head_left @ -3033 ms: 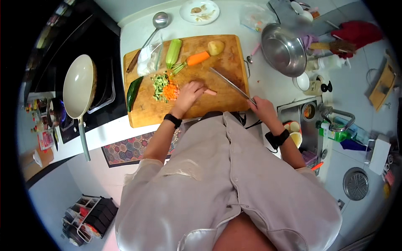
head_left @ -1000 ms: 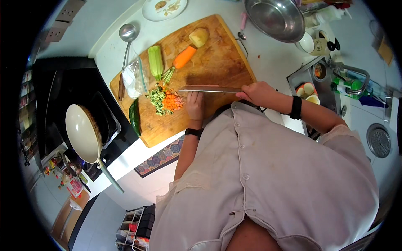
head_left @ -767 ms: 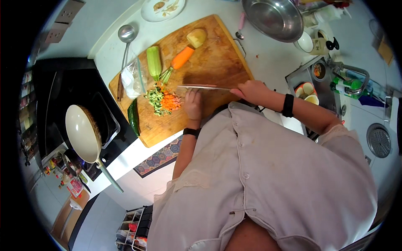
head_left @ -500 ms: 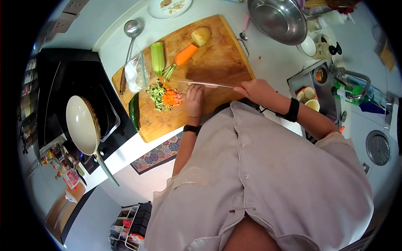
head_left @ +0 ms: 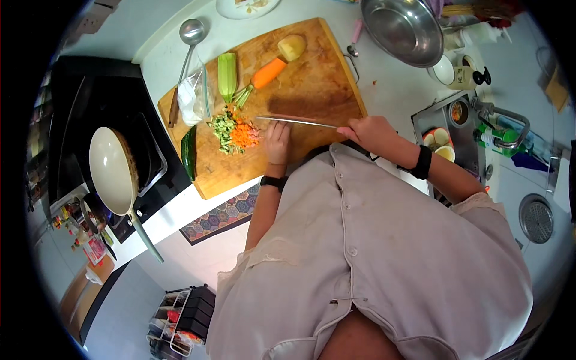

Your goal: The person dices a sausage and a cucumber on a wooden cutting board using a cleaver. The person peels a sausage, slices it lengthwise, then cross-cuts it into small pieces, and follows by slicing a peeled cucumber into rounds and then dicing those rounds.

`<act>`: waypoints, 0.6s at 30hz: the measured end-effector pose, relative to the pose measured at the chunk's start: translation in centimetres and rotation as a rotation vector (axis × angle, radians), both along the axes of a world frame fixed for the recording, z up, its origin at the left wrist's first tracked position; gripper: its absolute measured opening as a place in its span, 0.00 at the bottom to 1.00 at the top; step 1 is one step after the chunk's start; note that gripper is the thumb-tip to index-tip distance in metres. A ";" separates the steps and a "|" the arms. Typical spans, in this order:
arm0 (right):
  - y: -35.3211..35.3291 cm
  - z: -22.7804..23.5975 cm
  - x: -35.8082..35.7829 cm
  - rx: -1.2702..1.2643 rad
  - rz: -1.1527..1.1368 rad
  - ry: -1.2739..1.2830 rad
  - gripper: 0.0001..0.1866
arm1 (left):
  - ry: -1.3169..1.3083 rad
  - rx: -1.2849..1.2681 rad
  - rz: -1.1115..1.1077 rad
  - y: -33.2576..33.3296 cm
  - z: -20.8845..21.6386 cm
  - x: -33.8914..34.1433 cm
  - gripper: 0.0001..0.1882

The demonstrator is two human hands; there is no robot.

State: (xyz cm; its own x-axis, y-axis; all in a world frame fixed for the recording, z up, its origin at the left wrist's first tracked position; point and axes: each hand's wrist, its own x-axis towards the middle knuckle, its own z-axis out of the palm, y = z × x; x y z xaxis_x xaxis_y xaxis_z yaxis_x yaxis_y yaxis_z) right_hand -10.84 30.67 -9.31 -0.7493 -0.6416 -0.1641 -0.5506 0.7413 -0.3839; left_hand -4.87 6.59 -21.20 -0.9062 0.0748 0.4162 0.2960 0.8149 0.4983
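Note:
My right hand [head_left: 373,133] grips a knife [head_left: 312,123] by its handle, the blade pointing left across the wooden cutting board [head_left: 318,78]. Close to the blade's left part, my left hand [head_left: 277,143] rests on the board with its fingers curled; whatever is under them is hidden. Just left of those fingers lies a heap of diced vegetables [head_left: 231,133], in green, orange and pinkish bits. Farther back on the board are a pale green squash-like piece [head_left: 227,78], a carrot [head_left: 268,73], green stems [head_left: 242,96] and a peeled potato [head_left: 292,47]. A dark green cucumber piece [head_left: 188,155] lies at the left edge.
A ladle [head_left: 192,33] and a clear plastic bag [head_left: 193,99] lie at the board's left. Left of them, a pan [head_left: 114,171] sits on the black stove [head_left: 72,120]. A metal basin [head_left: 403,30] stands at the back right, near the sink [head_left: 429,114]. A plate [head_left: 247,8] is behind the board.
The view has shifted slightly. Both hands and the knife keep nearly the same place on the board, and the heap looks much the same.

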 end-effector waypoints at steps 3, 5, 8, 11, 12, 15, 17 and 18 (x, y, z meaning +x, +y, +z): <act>0.1 -0.3 0.0 -0.002 0.002 -0.010 0.27 | 0.030 -0.017 0.005 0.2 0.6 -0.3 0.10; 0.1 -0.4 0.0 -0.002 0.000 -0.007 0.27 | 0.056 -0.046 0.015 0.2 0.8 -0.3 0.08; 0.0 -0.6 -0.1 -0.013 0.009 -0.036 0.26 | -0.001 -0.057 0.024 0.1 0.7 -0.1 0.07; -0.2 -0.1 -0.2 0.038 0.008 -0.103 0.25 | 0.031 -0.048 0.031 0.2 0.8 -0.2 0.06; -0.2 -0.2 -0.2 0.041 0.011 -0.106 0.25 | 0.019 -0.050 0.019 0.1 1.0 -0.2 0.06; -0.4 -0.7 -0.2 0.053 0.024 -0.130 0.25 | -0.022 -0.032 0.005 0.0 0.4 0.1 0.08; -0.8 -1.3 -0.1 0.052 0.032 -0.130 0.25 | -0.049 -0.006 0.005 0.0 0.5 0.1 0.09; -1.0 -1.5 0.0 0.057 0.040 -0.130 0.25 | -0.035 -0.041 0.008 0.0 0.5 0.1 0.08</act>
State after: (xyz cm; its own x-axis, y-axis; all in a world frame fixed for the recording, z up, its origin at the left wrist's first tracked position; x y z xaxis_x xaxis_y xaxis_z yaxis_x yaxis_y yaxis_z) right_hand -10.82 29.68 -10.77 -0.6933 -0.6574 -0.2952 -0.5285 0.7423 -0.4120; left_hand -4.80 6.63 -20.66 -0.9206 0.0842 0.3813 0.2729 0.8371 0.4742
